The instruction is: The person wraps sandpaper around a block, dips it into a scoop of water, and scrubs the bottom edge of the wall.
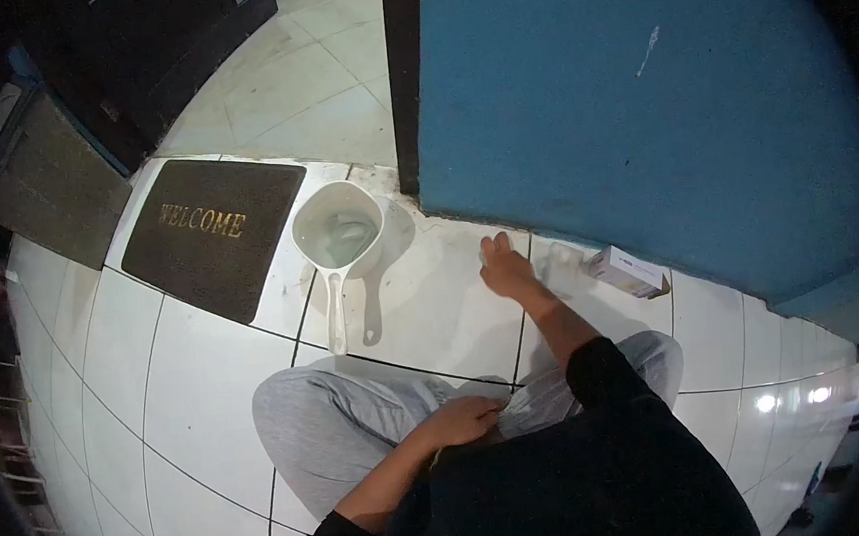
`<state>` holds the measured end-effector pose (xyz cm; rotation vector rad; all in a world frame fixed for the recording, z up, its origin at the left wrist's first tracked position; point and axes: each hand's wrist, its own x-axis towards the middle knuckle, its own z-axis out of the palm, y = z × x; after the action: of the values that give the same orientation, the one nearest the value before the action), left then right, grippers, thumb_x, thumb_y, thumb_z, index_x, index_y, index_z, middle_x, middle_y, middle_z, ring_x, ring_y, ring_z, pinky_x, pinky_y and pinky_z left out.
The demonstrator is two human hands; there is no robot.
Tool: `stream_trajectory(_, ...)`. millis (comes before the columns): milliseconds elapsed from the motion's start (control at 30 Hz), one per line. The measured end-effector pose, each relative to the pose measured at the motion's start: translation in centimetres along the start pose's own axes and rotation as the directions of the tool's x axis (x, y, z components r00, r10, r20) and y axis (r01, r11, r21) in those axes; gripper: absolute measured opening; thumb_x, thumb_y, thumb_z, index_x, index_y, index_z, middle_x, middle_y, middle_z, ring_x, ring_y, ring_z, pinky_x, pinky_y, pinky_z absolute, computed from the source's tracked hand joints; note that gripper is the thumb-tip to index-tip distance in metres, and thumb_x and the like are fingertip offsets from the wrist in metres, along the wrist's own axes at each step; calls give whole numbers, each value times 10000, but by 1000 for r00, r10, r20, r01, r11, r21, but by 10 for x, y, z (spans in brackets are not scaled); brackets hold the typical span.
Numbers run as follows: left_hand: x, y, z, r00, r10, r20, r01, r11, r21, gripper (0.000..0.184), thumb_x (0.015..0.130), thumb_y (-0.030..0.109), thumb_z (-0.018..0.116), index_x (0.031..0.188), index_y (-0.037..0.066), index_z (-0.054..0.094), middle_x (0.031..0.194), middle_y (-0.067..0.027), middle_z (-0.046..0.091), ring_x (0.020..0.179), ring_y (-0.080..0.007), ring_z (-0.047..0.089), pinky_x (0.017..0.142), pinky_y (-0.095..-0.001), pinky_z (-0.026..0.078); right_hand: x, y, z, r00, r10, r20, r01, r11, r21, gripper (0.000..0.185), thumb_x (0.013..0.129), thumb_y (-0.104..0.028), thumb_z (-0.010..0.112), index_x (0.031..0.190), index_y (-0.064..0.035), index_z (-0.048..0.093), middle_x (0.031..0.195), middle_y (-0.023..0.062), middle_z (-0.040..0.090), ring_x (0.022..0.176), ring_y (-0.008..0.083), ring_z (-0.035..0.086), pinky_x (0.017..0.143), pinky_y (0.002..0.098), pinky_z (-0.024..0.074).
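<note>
My right hand point(506, 266) is stretched forward low over the white tiles near the blue wall, its fingers bent and close together. Whatever its fingertips hold, if anything, is hidden. Over my lap, my left hand point(465, 420) lies with its fingers curled at the grey trousers point(310, 416), next to a pale, shiny patch. I cannot make out what is in its fingers. A white dipper point(338, 309) stands left of my right hand, its handle pointing towards me. Water and a pale, blurred object show inside it.
Right of my right hand, a small white box point(629, 271) lies against the blue wall point(627, 105), beside a faint translucent thing point(563, 257). A dark WELCOME mat point(213, 238) lies left of the dipper. A dark door frame point(404, 80) rises at the wall's edge.
</note>
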<state>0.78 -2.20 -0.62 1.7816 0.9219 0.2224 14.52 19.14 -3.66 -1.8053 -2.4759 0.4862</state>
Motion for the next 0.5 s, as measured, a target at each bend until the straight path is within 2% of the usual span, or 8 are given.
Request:
stream_trajectory(33, 0, 3, -4, 1000, -5, -7, 5, 1000, 7, 349, 845, 229, 366, 1117, 39, 475, 1048, -188, 525, 980, -335, 494, 848, -385, 382, 12, 4, 1, 999, 1, -35, -1, 1000, 6, 371, 741, -173, 503, 1048, -79, 316, 1078, 180, 327, 805, 365, 536, 657, 450, 460)
stream_trajectory(100, 1, 8, -12, 992, -56, 113, 60, 998, -32, 348, 844, 232, 367, 1106, 32, 478, 1038, -192, 527, 971, -339, 497, 838, -389, 385, 21, 5, 2, 999, 8, -36, -8, 1000, 10, 375, 741, -177, 506, 1044, -79, 308, 1099, 186, 320, 811, 369, 534, 664, 454, 458)
stream_trajectory(167, 1, 10, -12, 989, -75, 125, 79, 997, -24, 353, 846, 236, 368, 1113, 31, 473, 1044, -193, 525, 975, -338, 496, 839, -389, 383, 14, 4, 4, 998, -26, -52, 24, 999, -28, 394, 736, -180, 511, 1054, -77, 302, 1106, 186, 318, 810, 369, 534, 669, 454, 458)
stream_trajectory(200, 2, 9, -13, 985, -95, 143, 98, 995, -14, 358, 848, 240, 370, 1121, 29, 469, 1051, -195, 523, 980, -337, 495, 839, -389, 382, 6, 4, 9, 997, -64, -41, 66, 997, 42, 392, 726, -178, 525, 1044, -75, 320, 1101, 184, 319, 803, 374, 534, 670, 452, 460)
stream_trajectory(333, 0, 1, 1, 998, -20, 64, 21, 1000, -21, 366, 846, 239, 376, 1136, 32, 461, 1072, -198, 513, 988, -339, 491, 845, -386, 379, -46, -11, 6, 989, -138, 59, 137, 990, 19, 380, 716, -172, 537, 1029, -80, 343, 1101, 180, 321, 777, 377, 539, 653, 444, 466)
stream_trajectory(400, 1, 0, 5, 999, -10, -38, 8, 999, -50, 336, 811, 241, 396, 1060, 44, 506, 993, -200, 538, 919, -350, 512, 802, -405, 401, -58, -18, -4, 985, -145, 97, 147, 989, -17, 398, 721, -169, 528, 1064, -80, 348, 1084, 178, 347, 797, 359, 546, 649, 442, 473)
stream_trajectory(433, 2, -1, 4, 999, -10, -37, 8, 999, -51, 336, 811, 241, 396, 1060, 44, 506, 993, -200, 538, 919, -350, 512, 802, -405, 401, -52, -15, -2, 985, -144, 99, 146, 989, -18, 398, 721, -169, 528, 1064, -80, 348, 1084, 178, 347, 797, 359, 546, 649, 442, 473)
stream_trajectory(500, 1, 1, 4, 999, -1, -45, -1, 998, -59, 366, 813, 241, 396, 1115, 54, 483, 1018, -200, 532, 944, -344, 504, 819, -399, 396, -34, -8, 7, 994, -109, -26, 109, 994, -8, 391, 725, -158, 520, 1065, -76, 345, 1083, 179, 347, 796, 367, 545, 650, 443, 473)
